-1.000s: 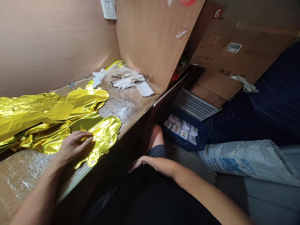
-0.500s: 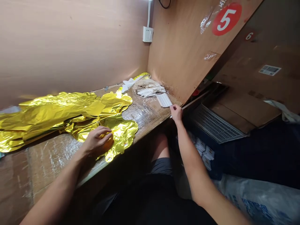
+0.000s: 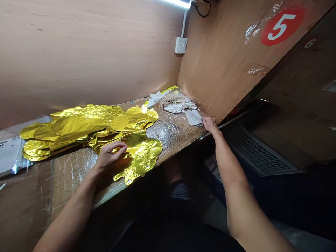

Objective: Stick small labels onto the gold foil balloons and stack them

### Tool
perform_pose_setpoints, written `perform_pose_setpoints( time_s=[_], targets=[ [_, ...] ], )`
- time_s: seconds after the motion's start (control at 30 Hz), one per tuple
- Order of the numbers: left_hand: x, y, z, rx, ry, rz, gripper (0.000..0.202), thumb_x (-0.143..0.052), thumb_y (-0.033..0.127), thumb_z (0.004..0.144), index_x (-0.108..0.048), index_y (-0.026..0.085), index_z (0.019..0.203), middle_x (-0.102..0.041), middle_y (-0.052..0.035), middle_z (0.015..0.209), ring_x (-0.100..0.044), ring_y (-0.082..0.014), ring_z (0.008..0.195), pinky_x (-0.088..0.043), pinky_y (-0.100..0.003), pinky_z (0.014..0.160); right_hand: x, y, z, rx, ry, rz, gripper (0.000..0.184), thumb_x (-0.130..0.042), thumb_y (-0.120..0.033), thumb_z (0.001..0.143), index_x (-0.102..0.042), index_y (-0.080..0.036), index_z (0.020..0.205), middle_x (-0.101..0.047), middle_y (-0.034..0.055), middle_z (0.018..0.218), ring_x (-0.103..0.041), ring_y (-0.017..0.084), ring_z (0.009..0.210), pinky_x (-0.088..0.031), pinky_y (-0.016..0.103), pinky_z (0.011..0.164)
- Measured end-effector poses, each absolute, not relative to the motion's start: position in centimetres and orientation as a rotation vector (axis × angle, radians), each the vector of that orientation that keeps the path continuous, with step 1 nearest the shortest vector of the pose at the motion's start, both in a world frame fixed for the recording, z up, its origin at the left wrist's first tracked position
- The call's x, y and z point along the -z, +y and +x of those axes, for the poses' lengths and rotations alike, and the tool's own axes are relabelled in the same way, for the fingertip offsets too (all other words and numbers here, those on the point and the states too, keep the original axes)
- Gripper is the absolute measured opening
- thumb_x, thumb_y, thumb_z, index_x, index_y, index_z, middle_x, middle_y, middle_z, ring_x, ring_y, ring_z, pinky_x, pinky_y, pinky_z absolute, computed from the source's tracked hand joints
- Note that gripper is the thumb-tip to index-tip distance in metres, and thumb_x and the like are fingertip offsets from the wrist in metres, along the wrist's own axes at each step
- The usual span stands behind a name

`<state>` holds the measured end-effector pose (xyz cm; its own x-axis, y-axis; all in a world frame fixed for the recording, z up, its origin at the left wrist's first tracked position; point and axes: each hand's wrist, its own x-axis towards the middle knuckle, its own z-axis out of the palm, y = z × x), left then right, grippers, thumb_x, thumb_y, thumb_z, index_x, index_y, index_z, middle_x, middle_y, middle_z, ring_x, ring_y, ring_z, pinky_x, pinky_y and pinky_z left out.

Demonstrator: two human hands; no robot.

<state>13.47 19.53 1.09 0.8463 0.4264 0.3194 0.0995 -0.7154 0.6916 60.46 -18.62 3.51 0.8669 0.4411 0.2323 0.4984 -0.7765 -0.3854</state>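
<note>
My left hand [image 3: 111,155] rests on a heap of gold foil balloons [image 3: 89,122], its fingers lying over the scalloped edge of one balloon [image 3: 141,157]. My right hand [image 3: 211,125] is at the far end of the wooden bench top, with its fingertips against the corner of a flat stack of white paper strips [image 3: 194,117]. Just behind that stack lies a bundle of white sticks or strips [image 3: 178,105] in netting and clear plastic. Whether my right fingers pinch the stack is hidden.
The bench top [image 3: 173,134] is covered in clear plastic film. A yellow tube [image 3: 170,90] and a white plastic piece [image 3: 156,99] lie in the far corner. Wooden partitions carry a wall socket [image 3: 181,45] and a red "5" sticker [image 3: 282,26]. A grey plastic crate [image 3: 259,157] sits below right.
My right hand has risen from beside my thigh to the corner of the white stack. My left hand stays on the foil. The view has swung left and brought more of the balloons in.
</note>
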Motion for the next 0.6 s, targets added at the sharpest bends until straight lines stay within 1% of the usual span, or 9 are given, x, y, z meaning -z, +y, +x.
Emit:
perform_pose_setpoints(
  time_s=[0.1,0.23,0.3,0.37,0.4,0.47,0.53,0.6],
  targets=[
    [-0.8,19.6,13.5,-0.594,0.350,2.335,0.026,-0.067,0.044,0.090,-0.078,0.020,0.088,-0.081,-0.0066,0.096,-0.075,-0.0219,0.089,-0.059,-0.031,0.086,-3.9,-18.6,61.1,0.413,-0.439,-2.553,0.036,-0.040,-0.025,0.102,-0.073,-0.013,0.093,-0.075,0.0248,0.103,-0.065,0.027,0.096,-0.045,0.034,0.087],
    [-0.5,20.0,13.4,-0.611,0.293,2.337,0.024,-0.067,0.041,0.092,-0.078,0.020,0.090,-0.081,-0.0061,0.095,-0.075,-0.0211,0.087,-0.058,-0.031,0.085,-6.1,-19.4,61.7,0.712,-0.120,-2.396,0.050,-0.019,-0.024,0.106,-0.066,-0.010,0.113,-0.069,0.0297,0.113,-0.066,0.034,0.106,-0.049,0.043,0.088],
    [-0.7,20.0,13.4,-0.642,0.281,2.333,0.023,-0.067,0.040,0.093,-0.078,0.020,0.090,-0.081,-0.0060,0.094,-0.075,-0.0207,0.085,-0.058,-0.030,0.083,-7.5,-19.8,61.4,0.794,-0.074,-2.319,0.054,-0.012,-0.026,0.107,-0.063,-0.010,0.119,-0.068,0.0287,0.115,-0.067,0.034,0.109,-0.051,0.045,0.090],
    [-1.3,19.5,13.5,-0.688,0.278,2.319,0.024,-0.067,0.041,0.094,-0.078,0.020,0.089,-0.081,-0.0062,0.094,-0.075,-0.0207,0.085,-0.058,-0.031,0.082,-8.5,-19.7,60.2,0.805,-0.153,-2.187,0.057,-0.010,-0.029,0.107,-0.062,-0.011,0.120,-0.068,0.0248,0.114,-0.068,0.032,0.109,-0.054,0.044,0.089],
    [-1.8,19.1,13.7,-0.712,0.273,2.309,0.024,-0.067,0.041,0.095,-0.077,0.020,0.089,-0.081,-0.0064,0.094,-0.075,-0.0207,0.085,-0.059,-0.031,0.082,-8.8,-19.4,59.0,0.769,-0.232,-2.094,0.056,-0.011,-0.031,0.107,-0.062,-0.012,0.119,-0.069,0.0221,0.112,-0.069,0.030,0.109,-0.055,0.042,0.089],
    [-3.1,17.8,14.3,-0.751,0.231,2.291,0.024,-0.066,0.040,0.097,-0.077,0.020,0.089,-0.081,-0.0067,0.094,-0.075,-0.0205,0.085,-0.060,-0.032,0.082,-8.9,-18.2,55.9,0.604,-0.407,-1.897,0.051,-0.020,-0.039,0.107,-0.063,-0.014,0.117,-0.070,0.0172,0.110,-0.070,0.026,0.108,-0.057,0.037,0.087],
    [-4.7,16.1,14.9,-0.759,0.106,2.293,0.022,-0.066,0.037,0.099,-0.077,0.020,0.091,-0.081,-0.0072,0.096,-0.076,-0.0200,0.087,-0.061,-0.032,0.082,-8.6,-16.6,51.8,0.386,-0.529,-1.759,0.045,-0.032,-0.046,0.105,-0.064,-0.016,0.116,-0.071,0.0135,0.107,-0.070,0.024,0.105,-0.058,0.034,0.086],
    [-6.5,14.3,15.5,-0.816,-0.073,2.290,0.015,-0.068,0.031,0.099,-0.077,0.021,0.093,-0.080,-0.0071,0.098,-0.075,-0.0189,0.088,-0.061,-0.033,0.081,-8.6,-15.0,47.5,0.183,-0.626,-1.702,0.040,-0.041,-0.050,0.104,-0.065,-0.018,0.112,-0.071,0.0101,0.102,-0.070,0.022,0.098,-0.057,0.031,0.082]
  ],
)
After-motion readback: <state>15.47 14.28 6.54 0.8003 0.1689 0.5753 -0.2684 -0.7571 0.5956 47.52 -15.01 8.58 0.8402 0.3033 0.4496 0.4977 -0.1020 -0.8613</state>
